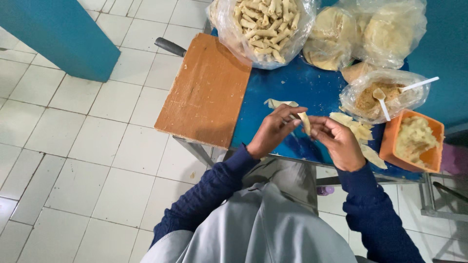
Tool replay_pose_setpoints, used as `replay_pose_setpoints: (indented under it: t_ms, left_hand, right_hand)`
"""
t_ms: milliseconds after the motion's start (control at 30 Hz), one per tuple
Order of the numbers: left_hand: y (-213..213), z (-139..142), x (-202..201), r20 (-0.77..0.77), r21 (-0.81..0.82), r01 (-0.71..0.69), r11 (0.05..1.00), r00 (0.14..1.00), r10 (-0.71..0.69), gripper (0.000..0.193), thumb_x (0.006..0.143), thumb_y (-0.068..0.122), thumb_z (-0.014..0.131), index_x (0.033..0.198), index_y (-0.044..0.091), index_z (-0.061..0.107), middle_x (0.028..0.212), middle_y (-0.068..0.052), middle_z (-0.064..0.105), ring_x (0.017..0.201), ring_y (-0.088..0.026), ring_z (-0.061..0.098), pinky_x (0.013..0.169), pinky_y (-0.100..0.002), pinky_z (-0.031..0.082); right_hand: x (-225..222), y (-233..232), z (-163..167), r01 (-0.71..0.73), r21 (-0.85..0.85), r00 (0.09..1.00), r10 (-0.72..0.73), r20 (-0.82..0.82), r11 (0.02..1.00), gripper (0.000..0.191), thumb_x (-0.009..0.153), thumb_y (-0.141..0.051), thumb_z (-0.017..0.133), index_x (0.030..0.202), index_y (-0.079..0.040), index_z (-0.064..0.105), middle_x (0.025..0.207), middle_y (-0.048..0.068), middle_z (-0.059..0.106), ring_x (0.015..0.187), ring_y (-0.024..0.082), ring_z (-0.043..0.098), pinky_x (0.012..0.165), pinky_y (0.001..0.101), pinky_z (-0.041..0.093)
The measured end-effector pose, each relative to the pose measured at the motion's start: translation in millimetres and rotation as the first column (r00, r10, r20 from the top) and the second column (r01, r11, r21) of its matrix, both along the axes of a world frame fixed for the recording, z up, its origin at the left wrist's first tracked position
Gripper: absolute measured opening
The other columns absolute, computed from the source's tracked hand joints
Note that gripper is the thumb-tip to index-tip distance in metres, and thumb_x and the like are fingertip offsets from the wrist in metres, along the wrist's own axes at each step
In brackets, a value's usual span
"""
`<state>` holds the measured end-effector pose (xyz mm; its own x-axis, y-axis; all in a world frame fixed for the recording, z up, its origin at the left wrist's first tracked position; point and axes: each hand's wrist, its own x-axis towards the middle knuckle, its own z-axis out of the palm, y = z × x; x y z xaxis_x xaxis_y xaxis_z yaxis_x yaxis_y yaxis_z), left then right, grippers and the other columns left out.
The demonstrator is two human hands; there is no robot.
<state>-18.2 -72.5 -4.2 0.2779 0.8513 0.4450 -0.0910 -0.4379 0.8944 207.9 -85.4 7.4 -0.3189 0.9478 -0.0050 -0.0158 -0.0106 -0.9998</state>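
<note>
1. Head view, the hands: the left hand (273, 130) and the right hand (337, 141) meet over the blue worktop (302, 85), and both pinch a small pale dough wrapper (305, 122) between their fingertips. Each grip is closed on that piece, which hangs upright between the two hands, clear of the worktop.

2. Head view, the step: judging by the hold, the wrapper is being rolled or sealed into a stick. Whether filling is already inside I cannot tell, since the fingers cover it.

3. Head view, the surroundings: more flat wrappers (358, 130) lie just beside the right hand, and one loose scrap (279, 103) lies above the left. An orange tub (413, 141) of pale mash sits at the right edge, near a bag of crumbs (382, 95) with white spoons. A large bag of finished rolls (263, 27) stands at the far side, next to the wooden board (204, 92).

4. Next move, as a judgement: the edge needs pressing tight so that the roll holds its shape.
</note>
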Motion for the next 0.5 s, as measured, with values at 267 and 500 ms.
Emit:
replay_pose_setpoints:
  t_ms: [267,500]
  left_hand:
    - [-9,-5,0,0.385,-0.312,0.349,0.884,0.897,-0.219,0.022,0.109,0.017,0.061,0.122,0.001,0.068,0.116,-0.003,0.07,0.105,-0.01,0.062,0.091,-0.027,0.049]
    - [-11,-13,7,0.59,-0.289,0.425,0.858,0.784,-0.191,0.019,0.106,0.012,0.065,0.122,0.002,0.064,0.117,-0.004,0.068,0.101,-0.01,0.061,0.09,-0.028,0.05]
  right_hand:
    - [-22,-34,33,0.143,0.134,0.978,-0.16,0.131,0.981,0.031,0.102,-0.006,0.06,0.131,0.003,0.058,0.116,0.007,0.07,0.104,0.009,0.065,0.092,0.0244,0.052]
    - [-55,-56,57,0.18,0.622,0.775,-0.5,0.388,0.762,0.031,0.094,-0.003,0.074,0.125,-0.003,0.071,0.11,0.01,0.071,0.091,0.016,0.067,0.083,0.0294,0.054]
